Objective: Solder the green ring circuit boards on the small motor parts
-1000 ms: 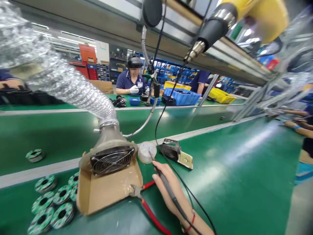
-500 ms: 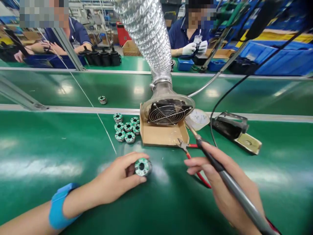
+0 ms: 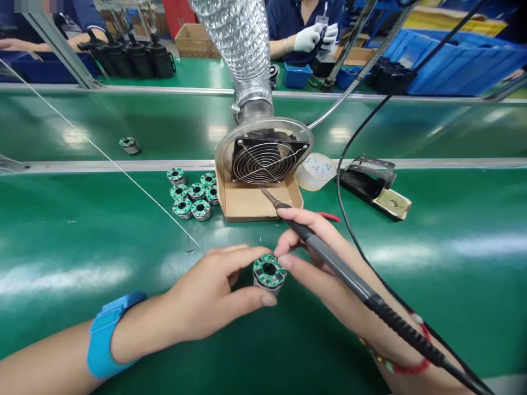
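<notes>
Disc: The round green circuit disc [image 3: 269, 272] sat on a metal body, board face up, on the counter [image 3: 82, 230] in front of the fume extractor fan [image 3: 264, 159].

Left hand: The left hand [image 3: 214, 293] grasped the disc from the fan's left-front side, with fingers and thumb closed around its rim, seemingly to steady it.

Right hand: The right hand [image 3: 325, 258] clenched the soldering iron [image 3: 341, 271] like a pen, while its fingertips [image 3: 284, 262] touched the disc's right edge, probably bracing the grip.

Iron: Its tip pointed away from the disc toward the cardboard tray [image 3: 242, 206] under the fan, apparently keeping the heat off the fingers.

Left of fan: 7 matching discs [image 3: 191, 193] stood grouped within easy reach, and 1 more disc [image 3: 129, 145] lay farther back on the upper counter level.

Right of fan: A round translucent tub [image 3: 315, 171] and a black iron stand [image 3: 373, 186] sat close by, with a red pliers handle [image 3: 329, 216] just showing.

Left wrist: A blue wrist strap [image 3: 111, 334] circled it, likely for static protection.

Beyond fan: A co-worker's gloved hands [image 3: 308, 38] worked across the line.
</notes>
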A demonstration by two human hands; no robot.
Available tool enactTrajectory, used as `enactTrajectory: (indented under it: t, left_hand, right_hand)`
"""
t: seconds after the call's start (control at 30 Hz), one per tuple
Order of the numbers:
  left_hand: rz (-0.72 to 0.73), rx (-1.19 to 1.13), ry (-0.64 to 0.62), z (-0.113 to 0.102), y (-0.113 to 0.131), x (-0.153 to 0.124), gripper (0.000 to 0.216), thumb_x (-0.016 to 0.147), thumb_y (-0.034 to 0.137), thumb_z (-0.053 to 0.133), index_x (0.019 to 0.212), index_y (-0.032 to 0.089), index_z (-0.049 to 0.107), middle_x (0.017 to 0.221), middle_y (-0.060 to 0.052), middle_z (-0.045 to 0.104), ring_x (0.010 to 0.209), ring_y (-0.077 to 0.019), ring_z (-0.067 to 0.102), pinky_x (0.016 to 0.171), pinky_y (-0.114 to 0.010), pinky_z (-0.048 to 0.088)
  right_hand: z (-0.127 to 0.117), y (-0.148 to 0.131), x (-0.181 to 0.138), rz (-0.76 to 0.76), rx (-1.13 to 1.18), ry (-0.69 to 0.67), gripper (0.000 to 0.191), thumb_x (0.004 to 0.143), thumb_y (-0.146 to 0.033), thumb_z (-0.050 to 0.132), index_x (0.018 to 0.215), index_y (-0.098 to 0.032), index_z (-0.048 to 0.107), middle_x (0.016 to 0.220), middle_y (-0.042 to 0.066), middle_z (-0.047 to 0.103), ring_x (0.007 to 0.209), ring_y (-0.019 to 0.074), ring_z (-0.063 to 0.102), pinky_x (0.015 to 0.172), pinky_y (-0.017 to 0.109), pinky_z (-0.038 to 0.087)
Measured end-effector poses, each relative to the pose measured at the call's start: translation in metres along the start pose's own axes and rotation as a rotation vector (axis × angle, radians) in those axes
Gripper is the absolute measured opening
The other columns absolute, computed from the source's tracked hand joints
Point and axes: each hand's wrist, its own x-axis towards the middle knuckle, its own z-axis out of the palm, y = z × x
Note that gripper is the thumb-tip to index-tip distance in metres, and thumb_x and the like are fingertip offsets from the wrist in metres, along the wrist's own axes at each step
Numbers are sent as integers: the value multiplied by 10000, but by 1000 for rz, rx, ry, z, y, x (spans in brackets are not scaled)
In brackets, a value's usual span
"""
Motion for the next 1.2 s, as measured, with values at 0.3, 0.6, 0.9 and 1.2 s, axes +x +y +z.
enactTrajectory:
  t: [0.3, 0.6, 0.9, 1.2]
  left_hand:
    - [-10, 122, 0, 0, 0, -1, 248, 923, 388, 674, 1085, 203, 712, 895, -16, 649, 825, -194, 580, 736, -309, 426]
    - [-97, 286, 126, 9, -13, 14, 223, 875, 252, 615, 1087, 184, 621, 988, -48, 622, 902, -247, 607, 769, -380, 444]
    - [-264, -75, 245, 10, -33, 14, 608, 829, 39, 426, 1389, 204, 257, 1027, -54, 562, 880, -196, 588, 821, -394, 490]
    - [46, 82, 247, 13, -24, 5, 507, 852, 41, 436, 1318, 233, 378, 1116, -82, 593, 881, -185, 618, 734, -331, 528]
  right_hand:
    - [10, -5, 7, -119, -96, -27, 394, 928, -86, 554, 1263, -287, 500, 885, -57, 630, 742, 73, 624, 718, 183, 534]
    - [24, 33, -3, -152, -287, 135, 625, 887, -279, 707, 1425, -297, 390, 1056, 26, 630, 930, 190, 674, 853, 361, 600]
    - [32, 45, 7, -302, -595, 60, 543, 881, -80, 550, 1389, -232, 431, 1220, 125, 668, 1112, 296, 638, 910, 517, 581]
    - [49, 33, 3, -398, -394, 218, 403, 935, -78, 536, 1279, -285, 500, 906, 7, 673, 845, 190, 642, 805, 384, 561]
